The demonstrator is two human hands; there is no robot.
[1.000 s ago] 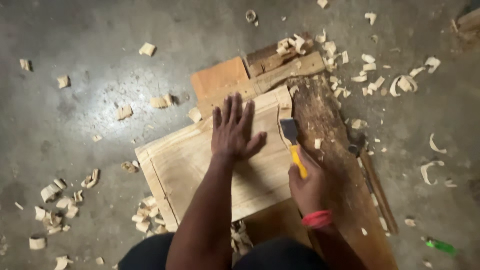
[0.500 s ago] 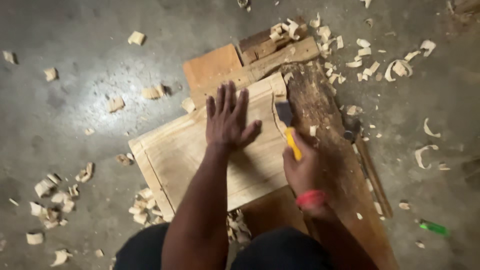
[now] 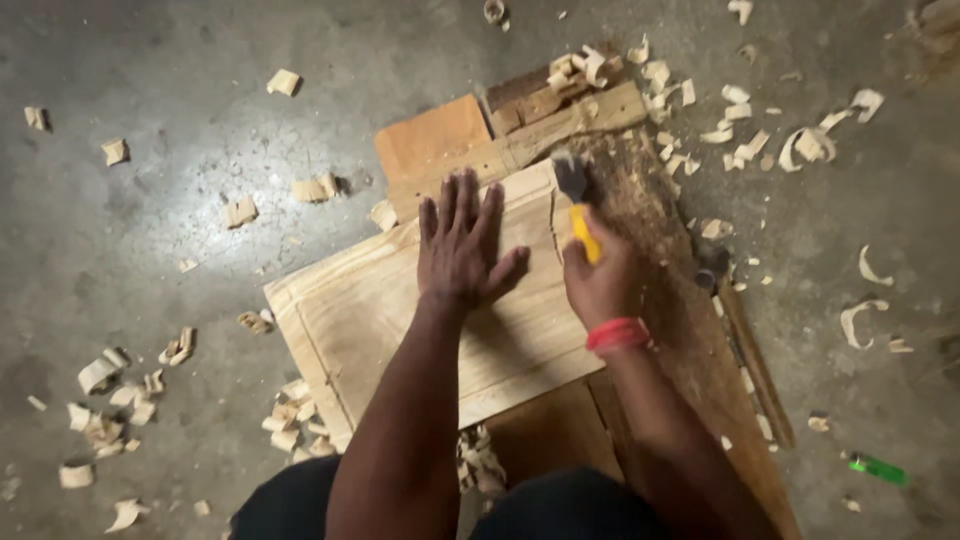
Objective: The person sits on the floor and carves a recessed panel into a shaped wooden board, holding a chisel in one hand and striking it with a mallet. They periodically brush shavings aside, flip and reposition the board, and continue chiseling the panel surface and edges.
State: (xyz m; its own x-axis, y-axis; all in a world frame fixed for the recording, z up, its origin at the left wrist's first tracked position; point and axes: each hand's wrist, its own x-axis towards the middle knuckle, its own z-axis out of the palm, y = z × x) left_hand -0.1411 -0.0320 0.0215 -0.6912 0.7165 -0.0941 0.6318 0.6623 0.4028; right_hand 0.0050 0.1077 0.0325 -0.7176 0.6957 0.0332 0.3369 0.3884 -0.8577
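Concrete floor (image 3: 150,230) all round, littered with pale wood shavings (image 3: 110,400). On it sits a dark, worn plank (image 3: 690,330) running away to the right, and across that lies the pale wooden panel (image 3: 380,320) with its raised border, tilted on the diagonal. Left hand (image 3: 462,245) is spread flat, fingers wide, pressing the panel down. Right hand (image 3: 598,280) is closed round a yellow-handled brush (image 3: 578,205), bristles at the panel's far right edge, right by a heap of sawdust (image 3: 635,195). Best handling here, I'd judge: keep that flat palm heavy so the panel can't skid, and use short strokes off the edge, away from the body. A small green lighter (image 3: 878,467) lies well apart.
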